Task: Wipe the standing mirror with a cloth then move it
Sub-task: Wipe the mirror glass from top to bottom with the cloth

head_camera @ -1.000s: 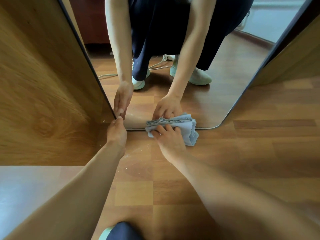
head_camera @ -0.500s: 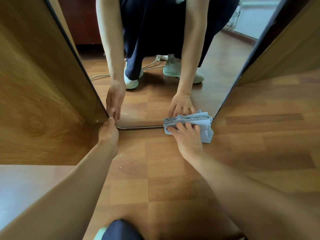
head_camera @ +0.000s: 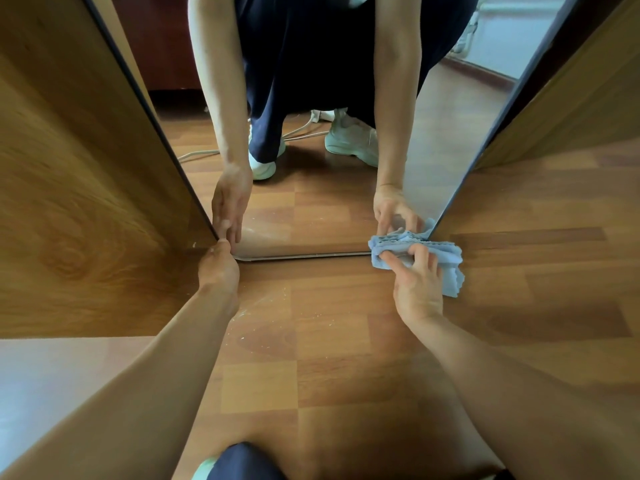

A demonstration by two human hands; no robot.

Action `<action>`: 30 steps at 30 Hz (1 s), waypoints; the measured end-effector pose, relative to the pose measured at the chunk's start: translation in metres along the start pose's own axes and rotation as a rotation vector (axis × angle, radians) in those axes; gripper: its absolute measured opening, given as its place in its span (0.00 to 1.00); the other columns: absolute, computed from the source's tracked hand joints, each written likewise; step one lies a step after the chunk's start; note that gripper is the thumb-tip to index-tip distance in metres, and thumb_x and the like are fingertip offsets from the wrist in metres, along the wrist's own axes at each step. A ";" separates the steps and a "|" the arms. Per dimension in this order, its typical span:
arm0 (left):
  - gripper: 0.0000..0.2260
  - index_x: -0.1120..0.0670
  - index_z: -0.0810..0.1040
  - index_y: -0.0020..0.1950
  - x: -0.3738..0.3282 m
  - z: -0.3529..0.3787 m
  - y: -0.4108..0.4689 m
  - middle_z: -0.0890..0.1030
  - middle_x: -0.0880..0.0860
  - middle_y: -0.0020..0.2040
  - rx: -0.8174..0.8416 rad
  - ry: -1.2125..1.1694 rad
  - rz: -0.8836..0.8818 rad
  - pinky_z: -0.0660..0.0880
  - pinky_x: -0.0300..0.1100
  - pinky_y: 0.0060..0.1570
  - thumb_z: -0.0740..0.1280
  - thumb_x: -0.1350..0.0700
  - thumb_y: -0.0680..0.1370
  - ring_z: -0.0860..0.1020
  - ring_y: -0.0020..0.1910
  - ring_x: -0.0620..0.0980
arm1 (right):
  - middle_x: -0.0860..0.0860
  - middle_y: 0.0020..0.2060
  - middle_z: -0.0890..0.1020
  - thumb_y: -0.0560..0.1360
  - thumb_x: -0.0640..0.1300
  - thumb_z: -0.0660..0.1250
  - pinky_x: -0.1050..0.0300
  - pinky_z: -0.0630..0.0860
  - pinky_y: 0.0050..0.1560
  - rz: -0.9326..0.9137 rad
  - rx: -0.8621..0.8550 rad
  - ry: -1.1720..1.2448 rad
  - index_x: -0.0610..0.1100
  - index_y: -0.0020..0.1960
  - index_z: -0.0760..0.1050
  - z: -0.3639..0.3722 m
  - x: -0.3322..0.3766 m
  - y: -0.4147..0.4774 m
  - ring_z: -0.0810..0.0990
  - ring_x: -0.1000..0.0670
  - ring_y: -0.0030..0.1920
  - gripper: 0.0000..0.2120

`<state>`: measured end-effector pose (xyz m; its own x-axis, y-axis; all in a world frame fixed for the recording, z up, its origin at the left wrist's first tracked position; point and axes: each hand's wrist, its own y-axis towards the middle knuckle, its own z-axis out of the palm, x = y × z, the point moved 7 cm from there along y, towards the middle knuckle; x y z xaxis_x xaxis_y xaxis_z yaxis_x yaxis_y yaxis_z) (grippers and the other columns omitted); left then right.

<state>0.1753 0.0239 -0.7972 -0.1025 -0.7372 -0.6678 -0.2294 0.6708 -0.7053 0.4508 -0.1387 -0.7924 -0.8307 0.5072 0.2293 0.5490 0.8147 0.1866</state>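
Observation:
The standing mirror (head_camera: 311, 220) stands on the wooden floor ahead of me, its thin dark frame running up both sides. It reflects my crouched legs and both arms. My left hand (head_camera: 218, 265) touches the mirror's bottom left corner with its fingertips. My right hand (head_camera: 417, 282) grips a crumpled light blue cloth (head_camera: 446, 261) and presses it against the mirror's bottom right corner.
Wooden panels (head_camera: 76, 202) flank the mirror on the left and on the right (head_camera: 571, 98). White specks of dust (head_camera: 263, 323) lie on the floor in front of the mirror. My knee and shoe (head_camera: 235, 462) show at the bottom edge.
My right hand slid the cloth along the mirror's bottom edge from near the middle to the right corner. My left hand stayed at the left corner.

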 end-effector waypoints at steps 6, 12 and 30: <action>0.20 0.53 0.65 0.72 -0.001 0.001 0.003 0.70 0.51 0.70 0.017 0.013 0.014 0.65 0.46 0.65 0.56 0.49 0.81 0.69 0.68 0.52 | 0.40 0.44 0.75 0.57 0.21 0.71 0.42 0.77 0.40 0.095 0.060 0.095 0.46 0.48 0.82 0.004 0.014 0.003 0.75 0.36 0.40 0.27; 0.20 0.52 0.64 0.73 0.000 0.001 0.003 0.70 0.52 0.70 0.021 0.014 -0.013 0.65 0.47 0.66 0.57 0.48 0.81 0.69 0.68 0.52 | 0.41 0.49 0.76 0.65 0.26 0.68 0.42 0.75 0.47 0.050 0.257 0.144 0.47 0.53 0.82 0.015 0.052 0.005 0.74 0.38 0.48 0.22; 0.15 0.55 0.73 0.62 0.001 -0.005 -0.012 0.77 0.55 0.60 0.097 -0.074 -0.040 0.70 0.45 0.61 0.57 0.49 0.81 0.75 0.55 0.52 | 0.44 0.61 0.68 0.76 0.36 0.61 0.45 0.68 0.58 -0.235 0.584 0.218 0.49 0.65 0.74 0.044 0.205 -0.004 0.67 0.39 0.59 0.20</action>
<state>0.1732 0.0143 -0.7881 -0.0228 -0.7580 -0.6519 -0.1368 0.6483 -0.7490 0.2745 -0.0259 -0.7882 -0.8507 0.2792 0.4454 0.1647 0.9462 -0.2785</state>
